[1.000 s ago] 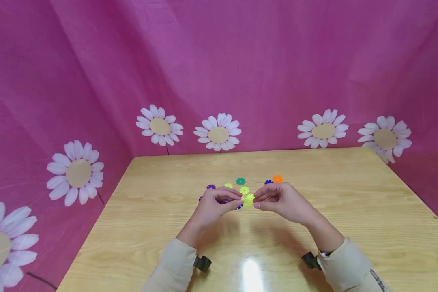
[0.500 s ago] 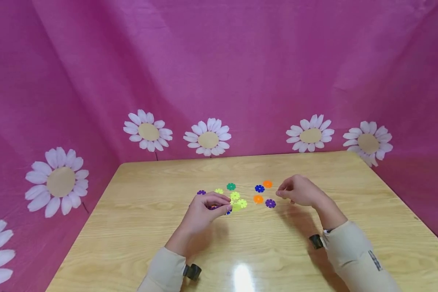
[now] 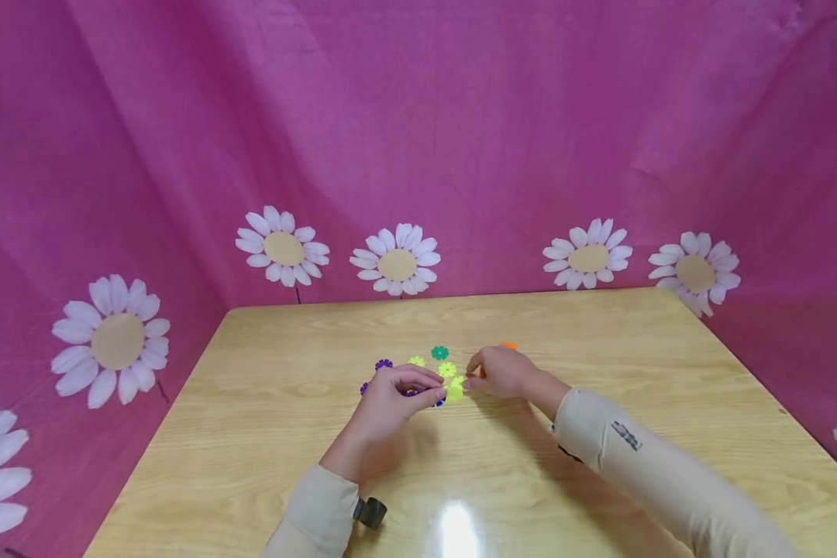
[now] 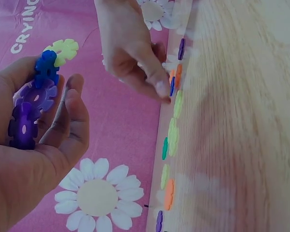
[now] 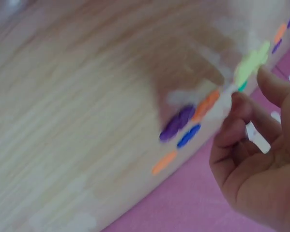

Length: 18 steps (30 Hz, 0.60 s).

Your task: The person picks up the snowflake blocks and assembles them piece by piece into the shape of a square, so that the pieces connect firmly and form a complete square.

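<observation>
My left hand (image 3: 390,399) grips a chain of interlocked plastic snowflake discs. In the left wrist view the chain shows a dark purple disc (image 4: 23,126), a lighter purple disc (image 4: 37,98), a blue disc (image 4: 47,67) and a yellow disc (image 4: 65,50) at its end. Close to that end is my right hand (image 3: 505,373), with thumb and index finger apart and nothing visible between them in the right wrist view. Loose yellow discs (image 3: 447,370) lie on the table just past the hands. In the head view the right hand hides some of the discs.
On the wooden table (image 3: 307,465) a green disc (image 3: 440,353) lies beyond the hands. Near the right hand are a purple disc (image 5: 177,123), a blue disc (image 5: 189,136) and orange discs (image 5: 206,105). Pink cloth (image 3: 460,139) with white flowers hangs behind the table.
My right hand parted from the chain and went right, then came back left towards the yellow discs. The left hand still holds the chain.
</observation>
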Tool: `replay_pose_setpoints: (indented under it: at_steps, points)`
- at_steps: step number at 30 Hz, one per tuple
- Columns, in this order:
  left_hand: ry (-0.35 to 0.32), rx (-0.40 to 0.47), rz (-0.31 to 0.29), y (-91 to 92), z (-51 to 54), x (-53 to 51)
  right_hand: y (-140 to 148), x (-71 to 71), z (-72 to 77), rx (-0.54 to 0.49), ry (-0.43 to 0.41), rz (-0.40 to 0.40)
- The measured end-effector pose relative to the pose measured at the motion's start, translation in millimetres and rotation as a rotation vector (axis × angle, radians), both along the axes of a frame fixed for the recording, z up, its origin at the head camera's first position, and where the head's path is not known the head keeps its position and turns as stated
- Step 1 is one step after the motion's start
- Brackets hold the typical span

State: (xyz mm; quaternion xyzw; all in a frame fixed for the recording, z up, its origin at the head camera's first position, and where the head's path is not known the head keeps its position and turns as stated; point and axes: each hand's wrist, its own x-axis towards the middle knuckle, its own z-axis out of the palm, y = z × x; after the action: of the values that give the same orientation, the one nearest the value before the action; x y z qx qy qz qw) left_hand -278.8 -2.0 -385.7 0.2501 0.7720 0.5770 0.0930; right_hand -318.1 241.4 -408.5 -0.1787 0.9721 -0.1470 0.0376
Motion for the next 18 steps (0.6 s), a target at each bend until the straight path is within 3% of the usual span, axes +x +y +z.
replay_pose_setpoints:
  at_steps: [5,9,13,18]
  points:
    - [0.023,-0.014,0.002,-6.1,-0.4,-1.0,-22.2,-4.8,-3.8,-0.008,0.021,-0.015]
    - [0.034,-0.004,-0.005,-7.6,-1.5,-0.1,-26.4,-4.4,-5.7,-0.074,-0.036,-0.101]
    - [0.011,0.017,-0.004,-6.8,-1.4,0.1,-24.4,-3.4,-6.6,-0.139,-0.094,-0.191]
    - [-0.044,0.012,-0.008,-2.9,-1.0,-1.3,-19.7,0.7,-3.4,-0.149,-0.062,-0.225]
